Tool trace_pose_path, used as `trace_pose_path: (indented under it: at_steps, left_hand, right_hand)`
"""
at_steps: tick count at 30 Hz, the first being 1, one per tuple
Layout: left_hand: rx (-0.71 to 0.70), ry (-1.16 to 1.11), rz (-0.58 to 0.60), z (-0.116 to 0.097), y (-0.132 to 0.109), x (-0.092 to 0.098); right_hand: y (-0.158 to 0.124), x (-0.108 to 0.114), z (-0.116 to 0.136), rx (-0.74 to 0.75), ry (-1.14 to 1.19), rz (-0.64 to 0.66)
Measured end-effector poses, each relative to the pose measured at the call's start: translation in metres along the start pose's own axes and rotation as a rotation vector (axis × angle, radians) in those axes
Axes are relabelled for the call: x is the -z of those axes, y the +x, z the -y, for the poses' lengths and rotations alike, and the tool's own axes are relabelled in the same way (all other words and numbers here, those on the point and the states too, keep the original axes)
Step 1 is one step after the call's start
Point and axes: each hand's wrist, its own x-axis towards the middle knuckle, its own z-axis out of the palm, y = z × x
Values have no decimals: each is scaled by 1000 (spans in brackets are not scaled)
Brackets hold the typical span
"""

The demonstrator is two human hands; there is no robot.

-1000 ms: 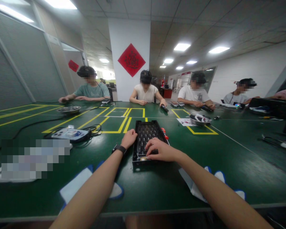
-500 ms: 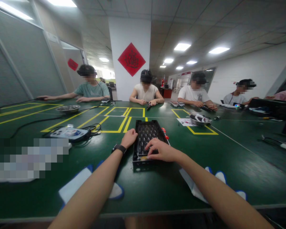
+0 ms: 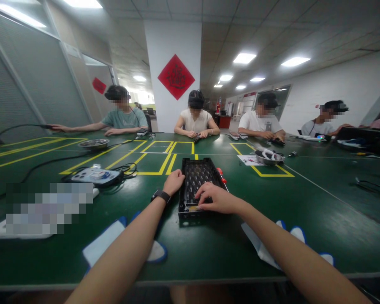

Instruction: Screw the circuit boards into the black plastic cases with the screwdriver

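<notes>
A black rectangular open case (image 3: pixel 190 215) lies on the table in front of me, with rows of small shiny parts (image 3: pixel 196 172) inside it. My left hand (image 3: pixel 175 182), wearing a black wristwatch (image 3: pixel 161 195), is closed against the case's left edge. Over the near end of the case is my right hand (image 3: pixel 215 198), its fingers bent and thumb and fingertips close together. What these fingertips hold, if anything, is too small to make out. A yellowish patch (image 3: pixel 194 208) shows beside them. Red pieces (image 3: pixel 221 174) stick out past the case's right side.
White-and-blue gloves lie under my forearms, one at left (image 3: pixel 106 242) and one at right (image 3: pixel 259 247). A phone-like device (image 3: pixel 96 175) with cables is at left. Metal bowls (image 3: pixel 94 144) (image 3: pixel 269 158) stand farther off. Several co-workers sit across the green table (image 3: pixel 209 261).
The whole view has shifted slightly, so things sit a little farther right. Both hands keep nearly the same place at the case.
</notes>
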Motion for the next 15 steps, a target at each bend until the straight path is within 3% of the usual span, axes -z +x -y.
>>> trace_pose_path:
  at_steps: [6, 15]
  left_hand:
    - [0, -3, -1, -1, 0, 0]
    - [19, 1, 4, -2, 1, 0]
  right_hand:
    - [0, 1, 0, 10, 9, 24]
    - [0, 0, 0, 13, 45, -50]
